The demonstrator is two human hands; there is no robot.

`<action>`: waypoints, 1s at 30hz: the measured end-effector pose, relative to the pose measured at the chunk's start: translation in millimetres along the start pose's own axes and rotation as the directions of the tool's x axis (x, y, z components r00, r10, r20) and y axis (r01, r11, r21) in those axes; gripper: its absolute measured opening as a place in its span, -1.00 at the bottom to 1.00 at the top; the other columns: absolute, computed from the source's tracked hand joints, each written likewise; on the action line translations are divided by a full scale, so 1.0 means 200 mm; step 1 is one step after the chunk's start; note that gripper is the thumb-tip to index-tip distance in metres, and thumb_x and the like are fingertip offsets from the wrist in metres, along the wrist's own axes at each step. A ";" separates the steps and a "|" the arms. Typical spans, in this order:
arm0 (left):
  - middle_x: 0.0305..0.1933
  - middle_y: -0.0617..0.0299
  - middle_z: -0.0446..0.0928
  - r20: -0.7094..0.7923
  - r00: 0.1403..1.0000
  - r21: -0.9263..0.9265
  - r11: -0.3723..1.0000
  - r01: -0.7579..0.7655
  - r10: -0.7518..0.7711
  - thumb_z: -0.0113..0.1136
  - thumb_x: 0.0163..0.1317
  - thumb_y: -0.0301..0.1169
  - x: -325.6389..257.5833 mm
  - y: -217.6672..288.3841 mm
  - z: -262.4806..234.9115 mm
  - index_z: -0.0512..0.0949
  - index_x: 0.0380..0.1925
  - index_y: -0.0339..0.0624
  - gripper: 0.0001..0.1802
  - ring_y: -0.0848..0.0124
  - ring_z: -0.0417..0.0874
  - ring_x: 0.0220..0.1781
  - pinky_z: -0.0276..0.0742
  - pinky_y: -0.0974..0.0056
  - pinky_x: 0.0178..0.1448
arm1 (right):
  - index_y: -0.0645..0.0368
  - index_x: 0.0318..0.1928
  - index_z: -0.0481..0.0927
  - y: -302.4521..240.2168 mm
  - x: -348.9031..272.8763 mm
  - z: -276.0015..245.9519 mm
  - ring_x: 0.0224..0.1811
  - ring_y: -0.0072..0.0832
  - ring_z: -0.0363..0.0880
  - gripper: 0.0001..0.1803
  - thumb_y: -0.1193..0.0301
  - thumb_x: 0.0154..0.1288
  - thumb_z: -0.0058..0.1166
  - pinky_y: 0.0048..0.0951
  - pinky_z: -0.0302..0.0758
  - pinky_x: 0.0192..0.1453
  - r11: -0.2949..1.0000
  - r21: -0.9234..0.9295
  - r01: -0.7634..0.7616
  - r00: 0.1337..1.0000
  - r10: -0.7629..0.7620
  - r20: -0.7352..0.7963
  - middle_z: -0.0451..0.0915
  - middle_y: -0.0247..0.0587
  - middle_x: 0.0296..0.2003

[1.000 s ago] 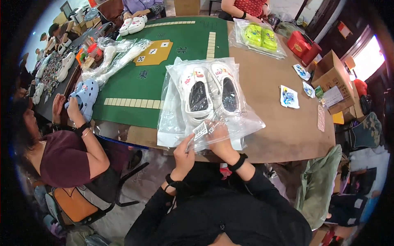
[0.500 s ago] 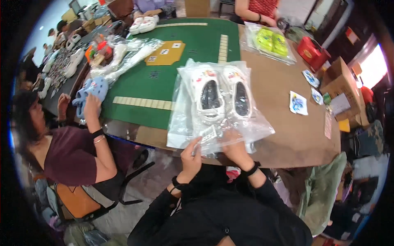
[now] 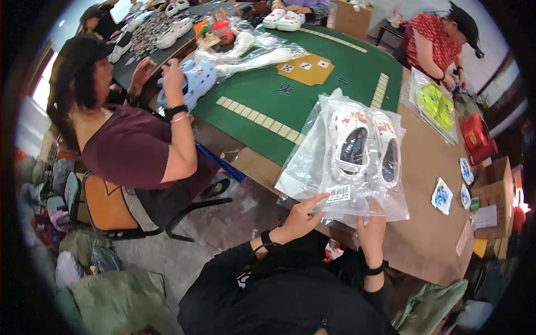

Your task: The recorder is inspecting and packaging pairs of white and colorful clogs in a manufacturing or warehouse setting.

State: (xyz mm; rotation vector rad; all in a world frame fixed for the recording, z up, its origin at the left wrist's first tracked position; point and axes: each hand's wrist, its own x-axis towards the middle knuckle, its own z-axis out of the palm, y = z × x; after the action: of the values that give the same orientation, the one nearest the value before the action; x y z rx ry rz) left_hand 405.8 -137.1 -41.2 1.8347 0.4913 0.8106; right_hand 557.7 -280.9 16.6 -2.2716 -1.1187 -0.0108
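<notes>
A pair of white clogs [image 3: 350,146] with small colourful charms lies inside a clear plastic bag [image 3: 393,198] at the near edge of the table. My left hand [image 3: 301,222] pinches the bag's near-left corner, its fingertips beside a white barcode label [image 3: 338,193]. At the near edge of the same bag, my right hand [image 3: 371,230] grips the plastic between thumb and fingers. More clear bags or sheets [image 3: 304,159] lie under the bag's left side.
On my left sits a co-worker by a blue clog [image 3: 198,84]. Bagged lime-green clogs [image 3: 436,106], a red box [image 3: 478,138], small charm packets [image 3: 441,196] and a cardboard carton [image 3: 496,192] are at the right. Plastic bags [image 3: 257,53] and white clogs [image 3: 283,20] lie farther back.
My view has swung left, so the table appears farther right. Both hands stay on the clog bag, and its label now lies flatter and faces up beside my left fingers.
</notes>
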 end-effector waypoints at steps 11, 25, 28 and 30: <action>-0.52 0.24 0.42 -0.895 0.419 -0.220 0.968 -0.122 -0.151 -0.02 0.31 -0.33 0.29 -0.05 -0.97 -0.27 0.41 -0.07 -0.19 0.56 0.24 -0.76 0.15 0.45 -0.69 | 0.32 -0.15 0.60 -0.05 -0.10 -0.15 -0.48 -0.65 0.54 -0.81 0.48 0.30 0.02 -0.62 0.43 -0.38 0.824 0.487 -0.290 0.957 0.260 0.131 0.60 -0.22 -0.50; -0.56 0.31 0.25 -0.914 0.309 -0.274 0.962 0.002 -0.262 -0.01 0.20 -0.60 0.36 0.09 -0.98 -0.41 0.41 0.02 -0.04 0.55 0.23 -0.69 0.13 0.45 -0.69 | 0.30 -0.16 0.60 -0.02 -0.11 -0.21 -0.55 -0.67 0.53 -0.83 0.52 0.28 0.02 -0.64 0.43 -0.47 0.898 0.428 -0.101 0.976 0.173 -0.131 0.59 -0.25 -0.57; -0.37 0.17 0.45 -0.923 0.372 -0.116 0.993 -0.021 -0.100 -0.04 0.25 -0.57 0.28 -0.03 -1.01 -0.44 0.41 0.02 -0.07 0.54 0.25 -0.67 0.16 0.44 -0.65 | 0.21 -0.18 0.62 -0.05 -0.12 -0.20 -0.65 -0.64 0.46 -0.83 0.49 0.19 0.12 -0.59 0.37 -0.54 0.905 0.425 0.006 0.972 0.094 -0.216 0.51 -0.22 -0.65; -0.32 0.16 0.48 -0.888 0.459 -0.013 1.000 -0.013 -0.006 -0.08 0.28 -0.56 0.31 -0.01 -0.87 -0.28 0.41 -0.08 -0.20 0.55 0.26 -0.67 0.17 0.48 -0.66 | 0.19 -0.18 0.63 -0.03 -0.12 -0.21 -0.67 -0.59 0.46 -0.82 0.48 0.19 0.12 -0.55 0.37 -0.55 0.893 0.450 0.005 0.977 0.091 -0.192 0.52 -0.20 -0.65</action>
State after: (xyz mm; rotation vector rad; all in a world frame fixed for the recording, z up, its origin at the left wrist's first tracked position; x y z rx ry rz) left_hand 323.3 15.9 18.7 1.2299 1.1371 1.7914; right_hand 549.1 -317.1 48.0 -1.8309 -0.8551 0.0251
